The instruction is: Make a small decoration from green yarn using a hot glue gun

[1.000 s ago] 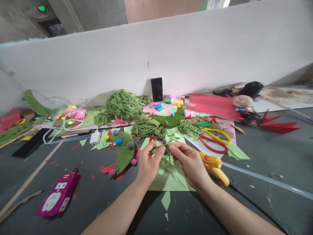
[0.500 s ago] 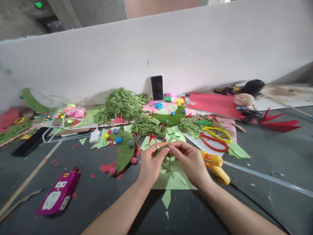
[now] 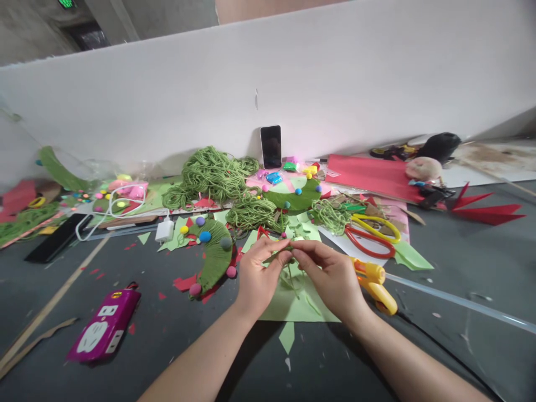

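Green yarn strands (image 3: 290, 272), thin, looped, pinched between left hand (image 3: 258, 276), right hand (image 3: 333, 276)

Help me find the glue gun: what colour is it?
The glue gun is yellow with orange trim, beside the right hand; head view.

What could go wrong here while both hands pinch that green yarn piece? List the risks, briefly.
1. The yellow glue gun lies right beside the right hand. The wrist could brush it, and if the gun is hot, that could mean a burn.
2. The green yarn piece, pinched between the left hand and the right hand, trails loose ends that could snag or unravel.
3. The light green paper under the hands lies loose and could slide.
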`<state>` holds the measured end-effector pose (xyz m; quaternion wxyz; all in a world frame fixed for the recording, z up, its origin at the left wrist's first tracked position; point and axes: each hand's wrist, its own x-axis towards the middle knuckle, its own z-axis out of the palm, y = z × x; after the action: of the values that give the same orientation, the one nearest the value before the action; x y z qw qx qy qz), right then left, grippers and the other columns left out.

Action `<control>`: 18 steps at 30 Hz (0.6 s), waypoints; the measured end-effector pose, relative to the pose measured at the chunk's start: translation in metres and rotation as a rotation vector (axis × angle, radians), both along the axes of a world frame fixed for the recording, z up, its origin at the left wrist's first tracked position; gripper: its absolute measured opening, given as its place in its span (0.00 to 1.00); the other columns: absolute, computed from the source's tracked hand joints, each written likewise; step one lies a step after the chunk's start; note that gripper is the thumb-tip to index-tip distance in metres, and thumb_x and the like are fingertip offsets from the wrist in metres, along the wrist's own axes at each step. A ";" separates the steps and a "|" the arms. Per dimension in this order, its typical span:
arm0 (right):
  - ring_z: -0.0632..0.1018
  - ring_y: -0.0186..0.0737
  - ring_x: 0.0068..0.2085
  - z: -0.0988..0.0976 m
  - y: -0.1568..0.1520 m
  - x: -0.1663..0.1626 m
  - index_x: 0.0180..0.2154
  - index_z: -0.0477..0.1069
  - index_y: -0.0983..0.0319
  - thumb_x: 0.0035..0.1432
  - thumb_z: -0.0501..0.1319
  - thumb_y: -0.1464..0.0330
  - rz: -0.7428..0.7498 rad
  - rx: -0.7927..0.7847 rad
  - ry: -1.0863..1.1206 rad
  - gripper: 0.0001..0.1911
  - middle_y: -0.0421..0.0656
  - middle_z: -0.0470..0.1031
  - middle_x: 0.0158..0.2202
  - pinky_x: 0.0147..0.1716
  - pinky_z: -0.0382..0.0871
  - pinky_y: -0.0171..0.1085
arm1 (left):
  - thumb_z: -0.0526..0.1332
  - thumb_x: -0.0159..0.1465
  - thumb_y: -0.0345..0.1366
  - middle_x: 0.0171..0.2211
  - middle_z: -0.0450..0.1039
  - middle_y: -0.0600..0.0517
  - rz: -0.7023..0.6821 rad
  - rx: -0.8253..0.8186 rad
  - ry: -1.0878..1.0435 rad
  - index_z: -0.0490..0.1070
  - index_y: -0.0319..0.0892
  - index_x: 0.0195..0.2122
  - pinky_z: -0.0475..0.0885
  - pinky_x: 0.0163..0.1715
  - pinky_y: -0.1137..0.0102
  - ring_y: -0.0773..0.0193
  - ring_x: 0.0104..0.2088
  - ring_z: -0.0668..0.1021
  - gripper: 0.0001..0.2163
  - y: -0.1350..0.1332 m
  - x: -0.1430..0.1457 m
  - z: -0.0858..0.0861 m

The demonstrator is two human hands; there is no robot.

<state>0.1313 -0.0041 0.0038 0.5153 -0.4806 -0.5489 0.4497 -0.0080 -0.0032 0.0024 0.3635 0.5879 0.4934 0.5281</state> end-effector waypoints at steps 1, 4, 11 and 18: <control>0.76 0.38 0.31 0.000 -0.001 0.000 0.38 0.78 0.58 0.57 0.62 0.64 -0.006 0.037 -0.040 0.09 0.42 0.79 0.33 0.31 0.69 0.37 | 0.64 0.59 0.35 0.33 0.74 0.52 0.001 0.014 0.013 0.78 0.48 0.42 0.71 0.36 0.71 0.64 0.35 0.76 0.10 -0.001 0.000 0.000; 0.76 0.39 0.32 0.000 -0.002 0.002 0.40 0.77 0.57 0.59 0.60 0.66 -0.014 0.150 -0.160 0.09 0.42 0.79 0.36 0.33 0.70 0.37 | 0.64 0.58 0.36 0.33 0.74 0.52 0.002 0.005 0.016 0.78 0.49 0.44 0.71 0.35 0.71 0.64 0.35 0.75 0.12 -0.001 0.000 0.001; 0.78 0.41 0.40 0.000 -0.002 0.005 0.45 0.75 0.55 0.62 0.55 0.70 0.010 0.346 -0.350 0.13 0.43 0.79 0.40 0.41 0.71 0.39 | 0.67 0.55 0.40 0.36 0.78 0.49 -0.091 -0.273 -0.150 0.79 0.45 0.38 0.70 0.41 0.66 0.59 0.38 0.76 0.11 0.006 -0.001 -0.002; 0.78 0.41 0.39 -0.003 0.000 0.009 0.51 0.69 0.60 0.62 0.55 0.71 -0.005 0.377 -0.459 0.16 0.44 0.79 0.38 0.41 0.73 0.40 | 0.70 0.50 0.40 0.32 0.77 0.49 -0.142 -0.376 -0.309 0.80 0.42 0.33 0.70 0.38 0.68 0.61 0.35 0.76 0.11 0.009 -0.001 0.000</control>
<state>0.1404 -0.0042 0.0007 0.4591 -0.4670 -0.7236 0.2181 -0.0090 0.0060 0.0020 0.5737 0.4553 0.4789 0.4840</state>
